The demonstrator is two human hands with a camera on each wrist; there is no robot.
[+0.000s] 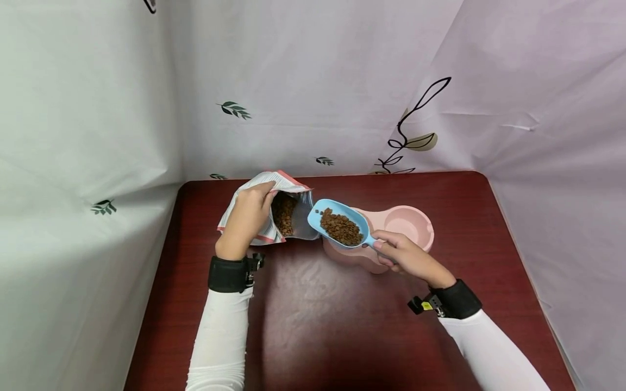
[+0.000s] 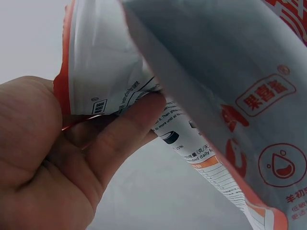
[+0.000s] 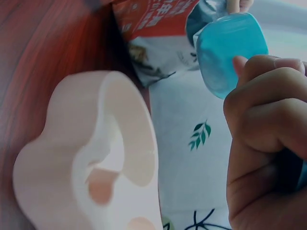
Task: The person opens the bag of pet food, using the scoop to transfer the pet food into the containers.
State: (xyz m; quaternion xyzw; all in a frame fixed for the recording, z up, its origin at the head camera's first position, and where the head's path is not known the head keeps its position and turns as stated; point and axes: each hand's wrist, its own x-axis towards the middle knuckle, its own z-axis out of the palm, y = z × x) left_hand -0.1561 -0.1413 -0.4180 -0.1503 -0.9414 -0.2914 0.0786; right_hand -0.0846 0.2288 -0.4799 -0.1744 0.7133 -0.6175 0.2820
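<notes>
A pet food bag (image 1: 235, 209) with red edging gapes toward the right, brown kibble (image 1: 283, 213) inside it. My left hand (image 1: 251, 214) grips the bag's upper edge; the left wrist view shows the fingers pinching the printed bag wall (image 2: 110, 62). In my right hand (image 1: 408, 255) is the handle of a light blue scoop (image 1: 363, 222), which carries a heap of kibble (image 1: 340, 227). The scoop's front lip overlaps the bag's mouth in the head view. Below the scoop stands a pink double pet bowl (image 1: 408, 222), its left part mostly covered by the scoop.
A dark red-brown table (image 1: 313, 326) bears everything. White curtain cloth (image 1: 313, 81) with leaf prints hangs behind the table and along both sides. Black camera bands (image 1: 228, 275) sit on both wrists over white sleeves.
</notes>
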